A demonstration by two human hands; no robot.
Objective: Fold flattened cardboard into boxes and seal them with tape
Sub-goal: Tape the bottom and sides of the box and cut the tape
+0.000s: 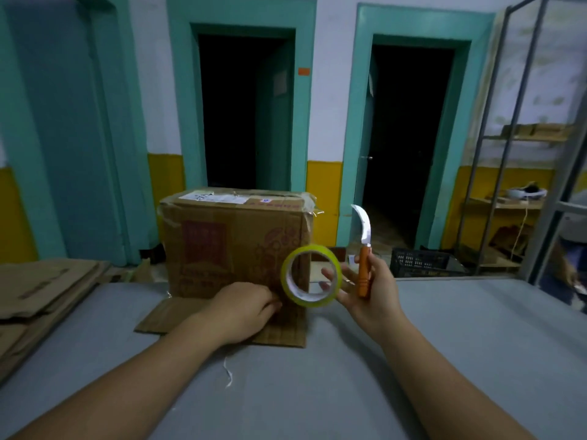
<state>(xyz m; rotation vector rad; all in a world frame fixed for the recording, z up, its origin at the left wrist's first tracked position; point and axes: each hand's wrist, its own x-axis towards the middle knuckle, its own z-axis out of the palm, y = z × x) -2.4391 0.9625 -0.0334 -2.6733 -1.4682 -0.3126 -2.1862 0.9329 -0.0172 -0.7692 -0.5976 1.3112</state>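
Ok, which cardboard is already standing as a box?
The printed box behind the left hand; the cardboard stack far left lies flat.

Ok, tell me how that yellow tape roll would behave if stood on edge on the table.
Probably light: the right hand carries the tape roll on its fingers while gripping a knife. A round ring, it would likely roll across the flat table. It looks undeformed, so probably stiff.

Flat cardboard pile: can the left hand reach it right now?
Probably yes. The pile lies to the left of the left hand, with nothing standing between them on the table. Its fingers seem busy by the tape, though, so it might need to leave that first.
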